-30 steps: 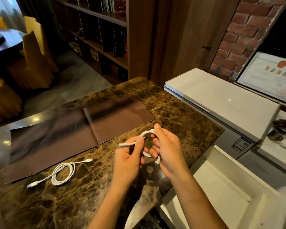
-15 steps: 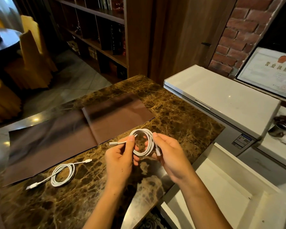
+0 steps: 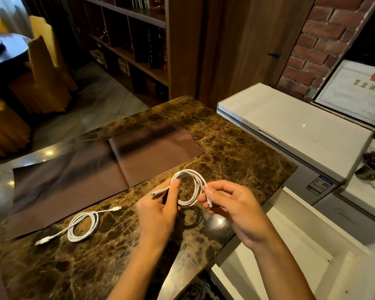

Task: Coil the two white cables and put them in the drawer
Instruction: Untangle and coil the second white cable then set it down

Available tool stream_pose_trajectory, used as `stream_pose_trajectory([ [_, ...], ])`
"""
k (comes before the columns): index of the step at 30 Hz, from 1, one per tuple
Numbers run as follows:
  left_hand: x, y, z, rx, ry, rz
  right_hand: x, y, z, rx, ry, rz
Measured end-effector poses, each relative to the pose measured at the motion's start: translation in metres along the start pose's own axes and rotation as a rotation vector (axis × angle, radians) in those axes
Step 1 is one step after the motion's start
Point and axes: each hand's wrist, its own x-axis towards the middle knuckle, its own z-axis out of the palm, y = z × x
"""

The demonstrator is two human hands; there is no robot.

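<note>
I hold a coiled white cable (image 3: 193, 188) above the marble counter (image 3: 236, 152). My left hand (image 3: 158, 215) pinches the coil's left side, with one plug end sticking out to the left. My right hand (image 3: 234, 206) pinches the right side, and the other plug hangs by its fingers. A second white cable (image 3: 83, 226) lies coiled on the counter to the left, both its ends trailing out. The open white drawer (image 3: 307, 245) sits at the lower right, below the counter's edge.
A brown folded mat (image 3: 100, 167) lies across the counter behind the cables. A white chest appliance (image 3: 294, 124) stands to the right, a framed certificate (image 3: 355, 92) behind it. Wooden bookshelves (image 3: 139, 46) and yellow chairs (image 3: 43, 68) are farther back.
The coil in my hands has opened into a wider, flatter loop, and my hands have moved slightly apart. The cable on the counter has not moved.
</note>
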Motion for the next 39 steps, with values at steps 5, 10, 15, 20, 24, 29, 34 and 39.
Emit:
stream_pose_trajectory([
  [5, -0.005, 0.007, 0.002, -0.012, -0.088, 0.049, 0.005, -0.004, 0.013, -0.210, 0.005, -0.156],
  [10, -0.006, 0.016, -0.001, -0.095, -0.089, 0.007, 0.012, 0.004, 0.023, -0.741, 0.264, -0.387],
  [15, -0.004, 0.022, -0.001, -0.100, -0.125, 0.066, 0.009, 0.014, 0.028, -0.855, 0.422, -0.510],
  [20, -0.007, 0.024, -0.003, -0.109, -0.139, 0.074, 0.011, 0.015, 0.027, -0.787, 0.472, -0.386],
  [24, -0.009, 0.023, -0.004, -0.072, -0.164, 0.132, 0.013, 0.017, 0.022, -0.690, 0.294, -0.224],
  [29, -0.009, 0.027, -0.004, -0.131, -0.151, 0.037, 0.010, 0.017, 0.024, -0.031, 0.133, -0.142],
  [34, -0.007, 0.018, -0.010, -0.152, -0.138, -0.100, 0.011, 0.014, 0.020, 0.426, 0.036, -0.005],
  [39, -0.009, 0.019, -0.013, -0.300, -0.112, -0.244, 0.013, 0.017, 0.018, 0.432, 0.253, 0.019],
])
